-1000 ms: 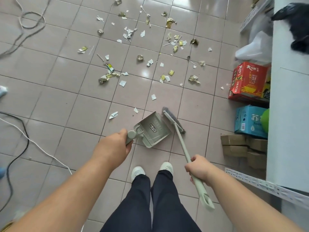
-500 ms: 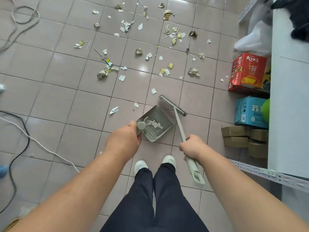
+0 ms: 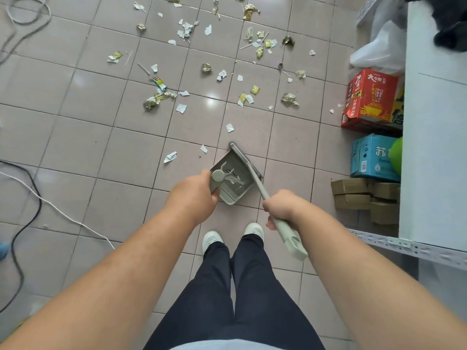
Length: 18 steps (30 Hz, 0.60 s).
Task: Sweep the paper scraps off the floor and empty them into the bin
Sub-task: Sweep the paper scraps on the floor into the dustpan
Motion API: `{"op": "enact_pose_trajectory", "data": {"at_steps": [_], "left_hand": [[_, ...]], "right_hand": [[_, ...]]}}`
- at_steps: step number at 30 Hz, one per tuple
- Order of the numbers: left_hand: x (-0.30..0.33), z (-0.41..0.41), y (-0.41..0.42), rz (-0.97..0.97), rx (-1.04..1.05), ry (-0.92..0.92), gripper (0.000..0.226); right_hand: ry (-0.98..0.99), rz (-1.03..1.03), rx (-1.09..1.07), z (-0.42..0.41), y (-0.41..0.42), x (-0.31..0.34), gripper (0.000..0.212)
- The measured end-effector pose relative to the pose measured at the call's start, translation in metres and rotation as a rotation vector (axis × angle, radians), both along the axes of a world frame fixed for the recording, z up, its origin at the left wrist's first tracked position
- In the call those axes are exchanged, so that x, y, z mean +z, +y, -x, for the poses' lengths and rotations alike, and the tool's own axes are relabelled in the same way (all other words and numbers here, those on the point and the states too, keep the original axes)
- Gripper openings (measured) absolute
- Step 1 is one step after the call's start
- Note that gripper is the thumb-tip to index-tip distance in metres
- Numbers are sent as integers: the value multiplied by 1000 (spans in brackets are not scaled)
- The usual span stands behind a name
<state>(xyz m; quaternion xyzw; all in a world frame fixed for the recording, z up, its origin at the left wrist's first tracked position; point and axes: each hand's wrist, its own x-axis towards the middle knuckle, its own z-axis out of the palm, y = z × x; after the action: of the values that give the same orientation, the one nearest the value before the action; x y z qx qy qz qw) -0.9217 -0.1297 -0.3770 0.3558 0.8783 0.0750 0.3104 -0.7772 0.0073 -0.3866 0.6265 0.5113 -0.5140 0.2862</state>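
The left hand (image 3: 195,195) is clamped on the dustpan (image 3: 233,179) handle, the right hand (image 3: 281,207) on the brush (image 3: 249,168) handle. Paper scraps (image 3: 214,72) lie scattered across the floor (image 3: 75,137) ahead, well apart from the pan. Best to set the pan lip flat on the tiles and draw scraps toward it in short strokes.

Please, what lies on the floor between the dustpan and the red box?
In the head view, only bare tiles and the brush head beside the dustpan; toward the red box, no scraps.
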Motion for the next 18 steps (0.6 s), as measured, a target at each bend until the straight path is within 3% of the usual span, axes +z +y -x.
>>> {"op": "enact_pose_trajectory", "data": {"at_steps": [8, 15, 18], "left_hand": [[2, -26, -38, -88, 129, 46, 24], [12, -75, -93, -95, 299, 102, 26], [16, -99, -128, -81, 401, 123, 25]], "right_hand": [[86, -83, -111, -20, -10, 8, 9], [88, -174, 127, -34, -54, 1, 19], [101, -168, 204, -42, -78, 4, 9]]}}
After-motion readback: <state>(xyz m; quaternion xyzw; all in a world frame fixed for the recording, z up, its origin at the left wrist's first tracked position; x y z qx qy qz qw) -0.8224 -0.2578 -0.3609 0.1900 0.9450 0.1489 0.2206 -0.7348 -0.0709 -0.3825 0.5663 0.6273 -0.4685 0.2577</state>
